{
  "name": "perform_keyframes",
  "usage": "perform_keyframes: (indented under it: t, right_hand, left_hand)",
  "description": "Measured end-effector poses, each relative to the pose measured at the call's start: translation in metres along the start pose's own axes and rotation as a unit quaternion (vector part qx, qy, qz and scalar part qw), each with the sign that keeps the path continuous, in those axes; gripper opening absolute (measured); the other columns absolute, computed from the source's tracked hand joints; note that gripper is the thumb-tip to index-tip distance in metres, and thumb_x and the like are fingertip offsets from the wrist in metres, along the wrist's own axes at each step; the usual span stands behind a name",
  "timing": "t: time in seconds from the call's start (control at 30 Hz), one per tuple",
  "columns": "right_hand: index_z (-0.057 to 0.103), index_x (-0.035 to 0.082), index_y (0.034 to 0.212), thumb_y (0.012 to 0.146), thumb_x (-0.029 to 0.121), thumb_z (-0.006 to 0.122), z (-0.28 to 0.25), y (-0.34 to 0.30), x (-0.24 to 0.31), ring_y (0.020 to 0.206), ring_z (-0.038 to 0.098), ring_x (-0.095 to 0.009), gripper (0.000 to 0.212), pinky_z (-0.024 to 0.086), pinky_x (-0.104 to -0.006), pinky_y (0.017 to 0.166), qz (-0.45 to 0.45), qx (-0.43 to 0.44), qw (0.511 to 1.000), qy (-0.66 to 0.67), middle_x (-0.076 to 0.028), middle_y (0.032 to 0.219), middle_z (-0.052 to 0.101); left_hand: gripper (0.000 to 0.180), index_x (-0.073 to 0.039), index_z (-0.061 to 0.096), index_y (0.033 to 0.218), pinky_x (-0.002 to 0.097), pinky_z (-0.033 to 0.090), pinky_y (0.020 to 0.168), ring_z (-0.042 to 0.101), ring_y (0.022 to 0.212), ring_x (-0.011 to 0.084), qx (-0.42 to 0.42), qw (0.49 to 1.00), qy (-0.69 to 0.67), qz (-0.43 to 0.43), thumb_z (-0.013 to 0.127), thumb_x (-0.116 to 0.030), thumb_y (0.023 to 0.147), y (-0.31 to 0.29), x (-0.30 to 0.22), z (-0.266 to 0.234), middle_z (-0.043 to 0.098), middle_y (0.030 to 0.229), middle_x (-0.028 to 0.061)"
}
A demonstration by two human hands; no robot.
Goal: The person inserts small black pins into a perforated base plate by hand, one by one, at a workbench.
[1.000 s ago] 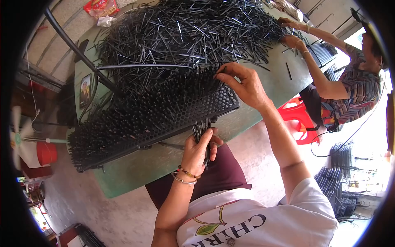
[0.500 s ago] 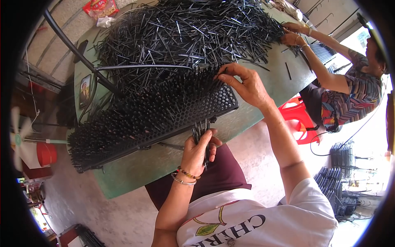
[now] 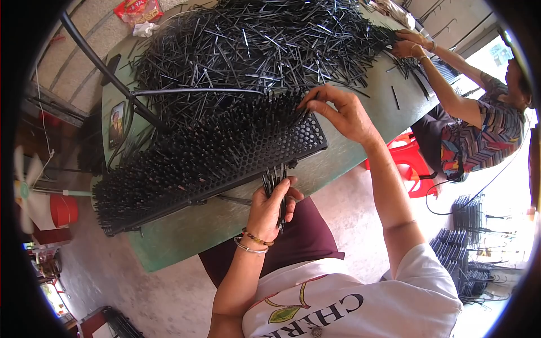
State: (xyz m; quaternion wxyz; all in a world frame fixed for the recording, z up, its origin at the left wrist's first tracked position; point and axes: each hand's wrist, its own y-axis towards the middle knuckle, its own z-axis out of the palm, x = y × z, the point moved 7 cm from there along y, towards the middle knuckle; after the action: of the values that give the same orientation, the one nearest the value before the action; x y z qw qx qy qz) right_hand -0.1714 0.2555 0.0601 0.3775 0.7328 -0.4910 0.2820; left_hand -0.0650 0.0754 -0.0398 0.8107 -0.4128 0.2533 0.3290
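A black perforated board [image 3: 267, 152], thick with upright black strips [image 3: 191, 149], slants along the near edge of your green worktop [image 3: 169, 242].
Your left hand [image 3: 269, 208] has thumb and fingers closed around 1 bundle of loose strips [image 3: 273, 181], tips up, just beside the board's near side. Your right hand [image 3: 346, 116] has thumb and index fingertip close together among the upright strips at the board's right end, where bare holes show; you cannot tell whether they pinch a strip. The board's left end reaches past the worktop's left edge. Toward the far edge spreads a heap [image 3: 253, 50] of strips, with a co-worker's 2 hands [image 3: 412, 45] at its right side.
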Motion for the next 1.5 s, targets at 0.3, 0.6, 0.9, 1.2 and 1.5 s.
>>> perform_keyframes:
  t: [0.3, 0.6, 0.9, 1.2, 1.5]
  right_hand:
    - [0.062, 0.003, 0.099, 0.092, 0.014, 0.057, 0.000, 0.004, -0.001, 0.082, 0.058, -0.010, 0.014, 0.047, -0.0268, 0.074, -0.006, 0.008, 0.999, 0.046, -0.003, 0.089, 0.064]
    - [0.059, 0.000, 0.101, 0.093, 0.012, 0.055, -0.009, -0.002, -0.004, 0.088, 0.058, -0.009, 0.015, 0.046, -0.0251, 0.079, -0.014, -0.061, 0.979, 0.192, -0.004, 0.094, 0.064]
    - [0.061, 0.001, 0.097, 0.091, 0.010, 0.057, 0.007, 0.001, 0.006, 0.090, 0.062, -0.015, 0.011, 0.048, -0.0287, 0.082, 0.005, 0.007, 1.000, 0.022, -0.006, 0.094, 0.066]
    - [0.063, 0.003, 0.098, 0.087, 0.009, 0.061, 0.016, 0.006, 0.016, 0.081, 0.062, -0.020, 0.013, 0.046, -0.0316, 0.078, -0.090, 0.044, 0.992, -0.082, -0.007, 0.092, 0.067]
    - [0.063, 0.004, 0.103, 0.084, 0.006, 0.064, 0.028, 0.002, 0.031, 0.082, 0.063, -0.021, 0.019, 0.047, -0.0325, 0.078, -0.115, -0.002, 0.983, -0.145, -0.007, 0.089, 0.066]
  left_hand:
    - [0.026, -0.001, 0.061, 0.101, 0.0190, 0.039, 0.042, 0.052, 0.057, 0.0058, 0.008, 1.000, -0.005, -0.006, 0.056, -0.025, 0.093, 0.001, 0.001, -0.002, 0.063, 0.077, 0.0076]
    - [0.026, -0.001, 0.060, 0.102, 0.0192, 0.039, 0.042, 0.052, 0.057, 0.0055, 0.009, 1.000, -0.003, -0.009, 0.056, -0.025, 0.093, 0.000, 0.001, -0.002, 0.063, 0.077, 0.0074]
    - [0.025, -0.002, 0.059, 0.101, 0.0158, 0.032, 0.040, 0.046, 0.054, 0.0027, -0.002, 1.000, -0.007, -0.012, 0.056, -0.025, 0.092, 0.000, 0.000, -0.002, 0.061, 0.074, 0.0056]
    - [0.024, -0.002, 0.060, 0.102, 0.0181, 0.036, 0.042, 0.050, 0.057, 0.0047, 0.014, 1.000, -0.008, -0.013, 0.056, -0.023, 0.092, 0.001, 0.001, -0.003, 0.062, 0.078, 0.0072]
    - [0.025, 0.000, 0.058, 0.107, 0.0186, 0.037, 0.047, 0.050, 0.062, 0.0046, 0.029, 1.000, -0.003, -0.008, 0.056, -0.020, 0.091, 0.000, -0.004, 0.003, 0.062, 0.084, 0.0088]
